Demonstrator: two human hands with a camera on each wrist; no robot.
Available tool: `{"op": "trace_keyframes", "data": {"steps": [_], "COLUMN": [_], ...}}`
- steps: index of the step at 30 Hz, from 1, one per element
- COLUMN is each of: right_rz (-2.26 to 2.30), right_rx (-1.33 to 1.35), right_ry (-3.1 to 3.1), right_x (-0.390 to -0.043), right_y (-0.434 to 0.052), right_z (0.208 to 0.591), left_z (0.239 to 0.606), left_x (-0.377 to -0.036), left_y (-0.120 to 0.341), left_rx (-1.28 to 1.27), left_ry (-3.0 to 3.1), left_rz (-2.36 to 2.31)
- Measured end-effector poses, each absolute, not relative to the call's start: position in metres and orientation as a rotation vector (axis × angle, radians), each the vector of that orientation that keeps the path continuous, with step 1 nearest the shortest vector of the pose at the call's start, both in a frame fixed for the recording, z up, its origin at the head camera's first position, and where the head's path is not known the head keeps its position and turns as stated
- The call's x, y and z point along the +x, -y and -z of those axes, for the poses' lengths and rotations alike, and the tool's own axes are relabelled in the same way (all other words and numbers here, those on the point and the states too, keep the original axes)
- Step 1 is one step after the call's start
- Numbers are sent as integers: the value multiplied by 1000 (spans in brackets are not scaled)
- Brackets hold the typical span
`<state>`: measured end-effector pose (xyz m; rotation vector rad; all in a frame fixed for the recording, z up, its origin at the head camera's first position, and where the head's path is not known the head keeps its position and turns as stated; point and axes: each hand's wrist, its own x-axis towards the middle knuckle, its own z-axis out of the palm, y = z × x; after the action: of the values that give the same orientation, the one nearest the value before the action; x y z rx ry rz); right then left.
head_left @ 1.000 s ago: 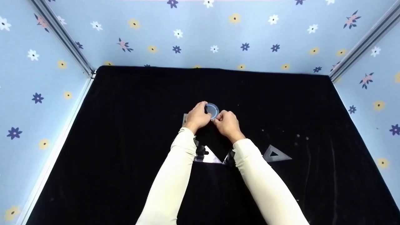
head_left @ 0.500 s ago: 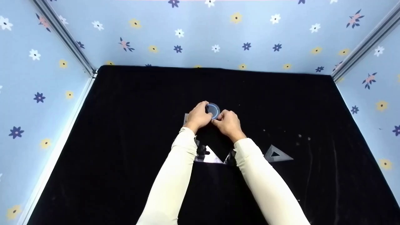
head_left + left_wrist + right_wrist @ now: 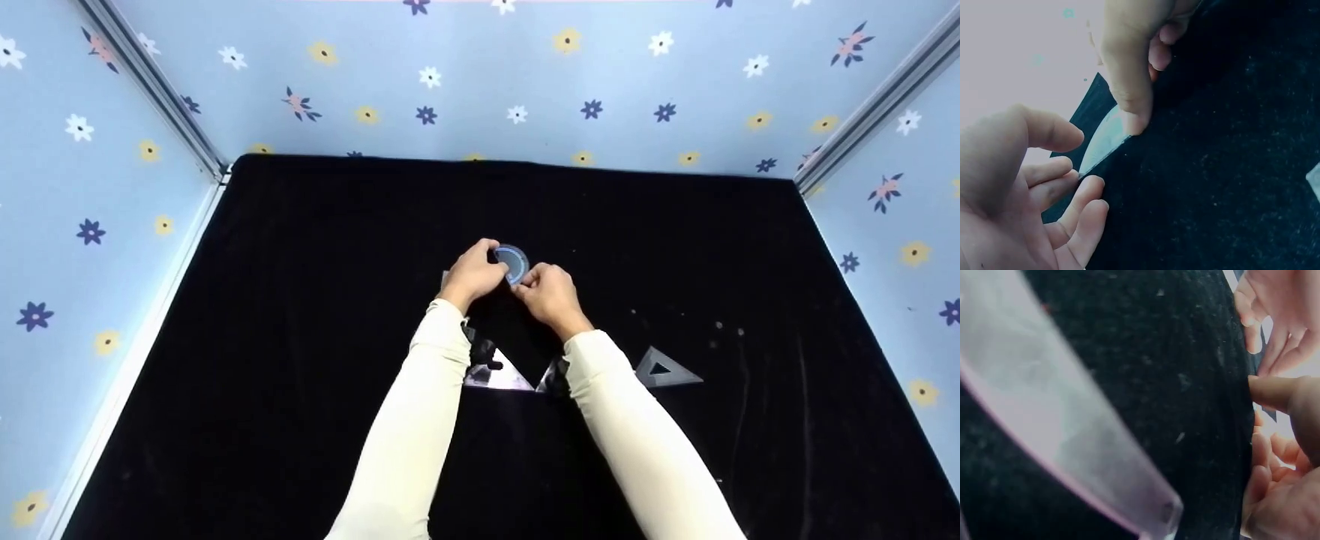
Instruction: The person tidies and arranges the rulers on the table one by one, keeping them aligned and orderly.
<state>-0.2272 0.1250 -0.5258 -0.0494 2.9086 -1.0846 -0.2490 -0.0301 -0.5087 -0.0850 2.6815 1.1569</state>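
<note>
A clear protractor [image 3: 515,263] with a blue arc stands between the two hands, mid-table in the head view. My left hand [image 3: 473,273] holds its left side, the thumb overlapping the plastic. In the left wrist view, the fingertips of the left hand [image 3: 1039,180] meet one corner of the protractor [image 3: 1103,138]. Thumb and fingers of my right hand [image 3: 550,295] pinch the opposite corner. The right wrist view catches both hands at its right edge, where the protractor is mostly hidden.
A clear set square [image 3: 501,373] lies below the left wrist, and another clear piece [image 3: 551,379] is partly hidden by the right wrist. Farther right is a triangular set square [image 3: 667,369]. Black cloth [image 3: 337,247] covers the table; flowered panels [image 3: 480,82] enclose it.
My left hand has shifted slightly up and left along the protractor, which is tilted a little differently, with more of its arc visible. The right hand keeps its pinch almost in place.
</note>
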Motion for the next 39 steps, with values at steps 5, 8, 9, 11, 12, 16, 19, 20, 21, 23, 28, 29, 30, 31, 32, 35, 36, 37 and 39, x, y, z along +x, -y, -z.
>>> {"op": "trace_keyframes", "data": {"steps": [5, 8, 9, 11, 12, 16, 19, 20, 21, 23, 28, 29, 30, 31, 32, 35, 36, 37, 39], "right_rz": [1061, 1053, 1052, 1058, 1061, 1067, 1051, 1047, 1048, 1050, 1042, 1040, 1040, 1041, 1043, 1049, 1052, 1055, 1066], "right_rx": [-10, -19, -26, -28, -25, 10, 19, 12, 1, -22, -43, -29, -9, 17, 44, 107, 115, 116, 110], "right_ry": [-2910, -2921, -2923, -2923, -2920, -2902, -2906, -2910, -2912, -2913, -2898, -2889, -2880, -2870, -2859, -2844, -2845, -2847, -2850], "right_x": [-228, -228, -229, -229, -229, -229, -229, -229, -229, -230, -233, -233, -234, -234, -234, -234, -234, -234, -234], "right_y": [-124, -125, -125, -125, -125, -125, -125, -125, -125, -126, -126, -125, -125, -125, -124, -124, -123, -123, -123], "right_z": [525, 525, 525, 525, 525, 525, 525, 525, 525, 525, 524, 524, 523, 523, 523, 522, 521, 521, 520], "left_z": [509, 508, 508, 508, 508, 509, 509, 508, 508, 507, 507, 508, 508, 508, 508, 509, 509, 508, 507], "left_x": [-249, -248, -248, -248, -248, -247, -247, -248, -248, -248, -249, -249, -249, -249, -248, -248, -248, -248, -248], "left_y": [29, 29, 29, 29, 29, 29, 30, 30, 30, 30, 30, 30, 30, 30, 30, 30, 30, 31, 31], "left_rx": [-64, -77, -80, -73, -68, -75, -90, -97, -100, -102, -101, -100, -94, -85, -76, -54, -54, -60, -73], "left_ry": [-2708, -2717, -2719, -2719, -2717, -2701, -2688, -2687, -2687, -2692, -2702, -2703, -2704, -2703, -2703, -2701, -2700, -2701, -2707], "left_rz": [-1143, -1122, -1118, -1120, -1120, -1131, -1139, -1138, -1141, -1136, -1125, -1124, -1129, -1139, -1147, -1162, -1161, -1157, -1136]}}
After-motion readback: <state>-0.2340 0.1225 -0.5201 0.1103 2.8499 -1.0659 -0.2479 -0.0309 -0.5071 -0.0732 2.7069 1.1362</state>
